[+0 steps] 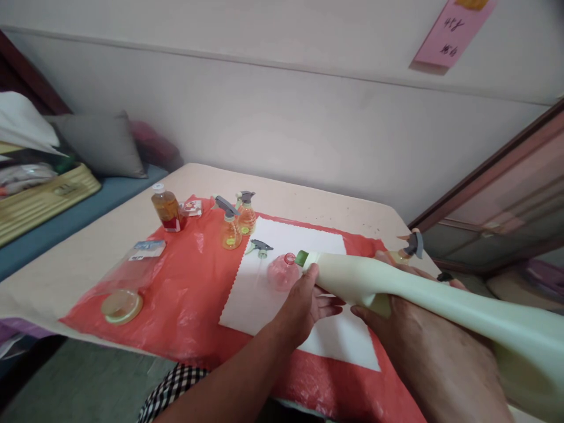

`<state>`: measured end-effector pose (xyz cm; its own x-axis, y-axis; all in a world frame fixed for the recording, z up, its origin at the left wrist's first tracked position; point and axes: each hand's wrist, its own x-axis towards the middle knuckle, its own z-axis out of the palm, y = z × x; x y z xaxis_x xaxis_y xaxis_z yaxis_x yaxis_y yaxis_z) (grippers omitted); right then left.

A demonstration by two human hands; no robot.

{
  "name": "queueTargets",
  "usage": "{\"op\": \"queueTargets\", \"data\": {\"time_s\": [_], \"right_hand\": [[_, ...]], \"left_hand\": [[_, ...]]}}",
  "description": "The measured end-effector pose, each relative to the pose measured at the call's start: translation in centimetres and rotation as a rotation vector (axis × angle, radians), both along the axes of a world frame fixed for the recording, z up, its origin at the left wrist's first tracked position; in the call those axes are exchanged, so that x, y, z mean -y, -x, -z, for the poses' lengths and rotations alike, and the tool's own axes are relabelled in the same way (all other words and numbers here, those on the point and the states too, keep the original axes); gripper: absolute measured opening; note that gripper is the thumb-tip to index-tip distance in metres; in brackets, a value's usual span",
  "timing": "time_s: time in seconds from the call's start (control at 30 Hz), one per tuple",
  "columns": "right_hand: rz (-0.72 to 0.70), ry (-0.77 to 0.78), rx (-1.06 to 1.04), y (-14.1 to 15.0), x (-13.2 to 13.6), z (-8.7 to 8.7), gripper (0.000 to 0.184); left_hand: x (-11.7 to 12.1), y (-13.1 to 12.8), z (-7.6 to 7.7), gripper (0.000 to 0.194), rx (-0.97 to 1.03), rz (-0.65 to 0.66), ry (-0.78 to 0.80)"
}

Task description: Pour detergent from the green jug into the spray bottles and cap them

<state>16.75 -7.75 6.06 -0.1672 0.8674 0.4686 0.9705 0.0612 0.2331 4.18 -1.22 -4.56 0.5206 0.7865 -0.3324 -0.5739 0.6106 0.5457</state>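
One curled right grip and looser left grip clasp a smooth jug. Near them stands a round bottle.

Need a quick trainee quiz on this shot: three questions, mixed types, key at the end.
1. True or false: the grey trigger head on the white paper is detached from the pink bottle.

2. What lies directly beneath the white paper?
A) a wicker tray
B) a red plastic sheet
C) a grey cushion

3. Which hand is nearer the green tip of the pale green jug?

Key:
1. True
2. B
3. The left hand
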Motion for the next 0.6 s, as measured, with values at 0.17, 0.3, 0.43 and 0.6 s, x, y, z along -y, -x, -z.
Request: {"op": "queueTargets", "data": {"time_s": [0.17, 0.3, 0.43, 0.6], "right_hand": [[0.004, 0.008, 0.051, -0.04, -0.05, -0.14, 0.070], [0.011, -0.038, 0.044, 0.12, -0.11, -0.04, 0.066], [0.012, -0.048, 0.041, 0.14, -0.03, 0.03, 0.067], [0.023, -0.027, 0.043, 0.23, -0.06, -0.12, 0.065]], "left_hand": [[-0.04, -0.07, 0.04, 0.067, -0.006, 0.004, 0.002], [0.01, 0.01, -0.12, 0.068, -0.006, 0.005, 0.006], [0.11, 0.16, -0.32, 0.069, -0.005, 0.009, -0.024], [0.03, 0.18, -0.09, 0.069, -0.049, 0.008, 0.000]]}}
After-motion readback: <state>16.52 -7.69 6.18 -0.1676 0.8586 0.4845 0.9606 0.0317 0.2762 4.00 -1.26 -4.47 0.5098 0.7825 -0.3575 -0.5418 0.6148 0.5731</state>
